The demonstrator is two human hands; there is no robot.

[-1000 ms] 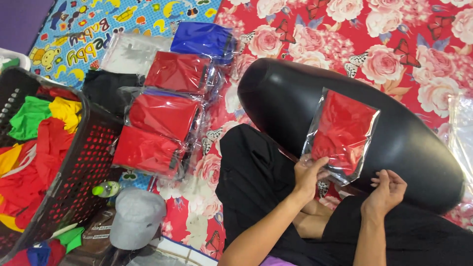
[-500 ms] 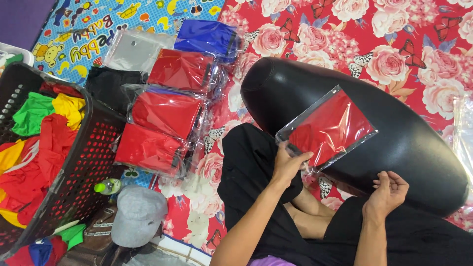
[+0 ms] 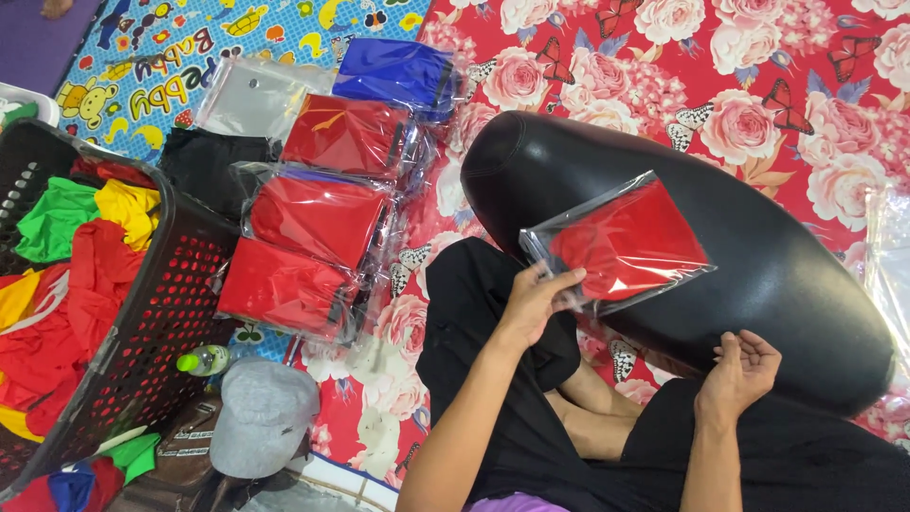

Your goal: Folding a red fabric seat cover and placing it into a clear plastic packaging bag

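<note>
My left hand [image 3: 533, 301] grips the near-left corner of a clear plastic bag with a folded red garment [image 3: 626, 244] inside. The bag lies tilted on a long black padded cushion [image 3: 758, 256] across my lap. My right hand [image 3: 741, 372] rests at the cushion's near edge, fingers loosely curled, holding nothing. To the left on the floor lie stacked bagged garments: red packs [image 3: 313, 218], a blue pack [image 3: 398, 71] and a black one [image 3: 204, 166].
A black perforated laundry basket [image 3: 161, 322] at the left holds loose red, green and yellow clothes. A grey cap [image 3: 261, 417], a small green-capped bottle [image 3: 204, 360] and a brown pouch [image 3: 180, 455] lie near it. Red floral mat [image 3: 758, 76] and cartoon mat [image 3: 142, 66] cover the floor.
My left hand has swung the bagged red garment leftward and laid it flatter across the cushion. My right hand has let go of it and stays near the cushion's edge.
</note>
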